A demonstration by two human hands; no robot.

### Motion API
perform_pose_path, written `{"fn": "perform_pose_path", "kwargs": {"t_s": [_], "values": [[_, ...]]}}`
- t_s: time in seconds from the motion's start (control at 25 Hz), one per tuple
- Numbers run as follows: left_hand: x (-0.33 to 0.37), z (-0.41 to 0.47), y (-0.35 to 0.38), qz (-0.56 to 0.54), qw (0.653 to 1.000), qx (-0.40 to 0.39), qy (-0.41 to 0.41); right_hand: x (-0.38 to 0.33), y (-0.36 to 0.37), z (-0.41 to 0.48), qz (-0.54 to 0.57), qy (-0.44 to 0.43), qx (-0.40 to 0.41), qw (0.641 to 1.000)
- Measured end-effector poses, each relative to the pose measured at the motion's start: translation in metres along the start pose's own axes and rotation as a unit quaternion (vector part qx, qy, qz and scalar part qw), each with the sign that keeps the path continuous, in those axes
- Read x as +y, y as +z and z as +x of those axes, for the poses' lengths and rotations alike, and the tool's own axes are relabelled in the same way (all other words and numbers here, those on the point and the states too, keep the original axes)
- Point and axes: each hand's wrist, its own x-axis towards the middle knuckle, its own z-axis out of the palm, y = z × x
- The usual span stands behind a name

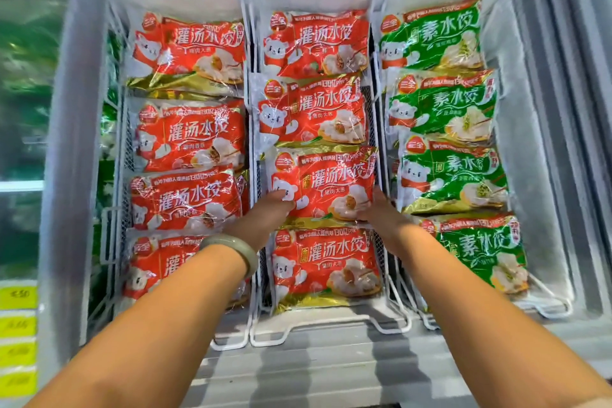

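Left arm: bare, stretched forward from the near left, forearm angled in toward the red bag (326,187).
Left wrist: straight, with a pale bangle (231,252) round it, just short of the bag's lower-left corner.
Left hand (266,212): at the bag's lower-left edge, back up, fingers curled onto it.
Right arm: bare, stretched forward from the near right, angled in likewise.
Right hand (381,210): grips the bag's lower-right edge; fingertips hidden behind it.
Hands: one on each side of the bag.

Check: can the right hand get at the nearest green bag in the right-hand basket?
Probably yes: the green bag lies uncovered on top, right beside the right hand, though that hand now holds the red bag.
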Motion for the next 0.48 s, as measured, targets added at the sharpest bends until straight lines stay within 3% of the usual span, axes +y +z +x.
{"fn": "perform_pose_path", "kwargs": {"t_s": [0.08, 0.32, 0.48], "values": [[0.002, -0.008, -0.001, -0.007, 1.0, -0.005, 0.005, -0.001, 0.004, -0.009, -0.029, 0.002, 0.029, 0.999], [-0.002, -0.029, -0.013, -0.057, 0.998, -0.009, 0.007, 0.007, 0.013, -0.045, 0.048, -0.052, 0.022, 0.997], [0.006, -0.052, -0.009, -0.063, 0.998, -0.006, 0.026, 0.028, 0.008, -0.082, 0.122, -0.044, 0.032, 0.991]]}}
